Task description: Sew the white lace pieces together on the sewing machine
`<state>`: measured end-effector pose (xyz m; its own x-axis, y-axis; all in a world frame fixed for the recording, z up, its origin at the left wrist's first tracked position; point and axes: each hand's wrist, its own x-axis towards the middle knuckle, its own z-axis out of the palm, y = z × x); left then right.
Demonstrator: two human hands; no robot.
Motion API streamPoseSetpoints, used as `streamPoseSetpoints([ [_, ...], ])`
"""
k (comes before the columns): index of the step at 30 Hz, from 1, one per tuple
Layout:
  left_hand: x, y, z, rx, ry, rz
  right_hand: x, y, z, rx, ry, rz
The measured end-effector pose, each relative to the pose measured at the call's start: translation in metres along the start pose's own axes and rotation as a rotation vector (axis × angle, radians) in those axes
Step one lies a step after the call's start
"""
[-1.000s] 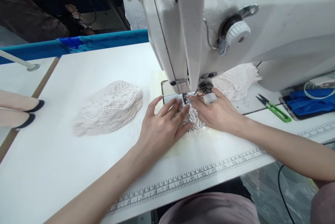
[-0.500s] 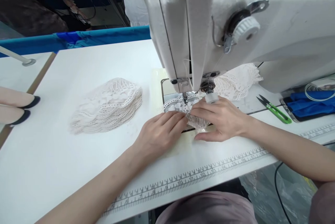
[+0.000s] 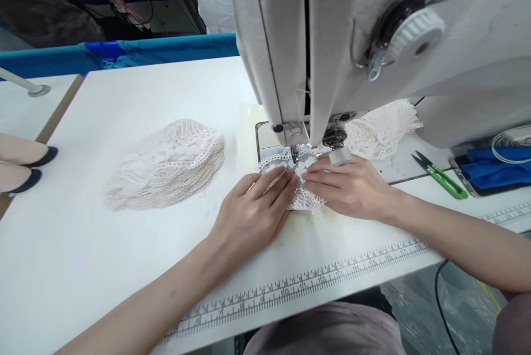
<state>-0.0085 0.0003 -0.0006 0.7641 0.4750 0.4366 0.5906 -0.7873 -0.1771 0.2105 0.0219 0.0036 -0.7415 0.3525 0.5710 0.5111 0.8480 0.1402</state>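
White lace trim (image 3: 306, 200) lies under the presser foot (image 3: 295, 153) of a sewing machine (image 3: 286, 56). My left hand (image 3: 255, 205) rests on the lace's left side, fingers stretched out over it and slightly spread, thumb hidden. From the right, my right hand (image 3: 348, 184) lies with extended fingers on the lace beside the foot; its thumb is tucked out of sight. Both hands press the lace from above, fingertips close to each other just in front of the needle area. Behind the right hand, more white lace (image 3: 384, 128) lies on the machine bed.
A stack of lace pieces (image 3: 166, 167) lies left on the white table (image 3: 124, 266). At right are green thread snips (image 3: 442, 175) and a dark tray with blue cloth (image 3: 493, 164). A printed ruler (image 3: 302, 288) runs along the front edge. A co-worker's fingers (image 3: 20, 161) show at far left.
The lace's near part has been spread flatter. My right thumb has drawn in from its outstretched position, and my left fingers have spread a little. The view has shifted slightly.
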Motion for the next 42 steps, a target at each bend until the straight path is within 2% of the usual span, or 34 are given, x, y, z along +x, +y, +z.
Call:
streamPoseSetpoints([
  [37, 0.008, -0.012, 0.003, 0.065, 0.034, -0.085, -0.002, 0.002, 0.006, -0.062, -0.074, -0.011],
  [42, 0.006, -0.005, -0.002, 0.059, 0.036, -0.039, -0.003, 0.001, 0.006, -0.054, -0.062, -0.016],
])
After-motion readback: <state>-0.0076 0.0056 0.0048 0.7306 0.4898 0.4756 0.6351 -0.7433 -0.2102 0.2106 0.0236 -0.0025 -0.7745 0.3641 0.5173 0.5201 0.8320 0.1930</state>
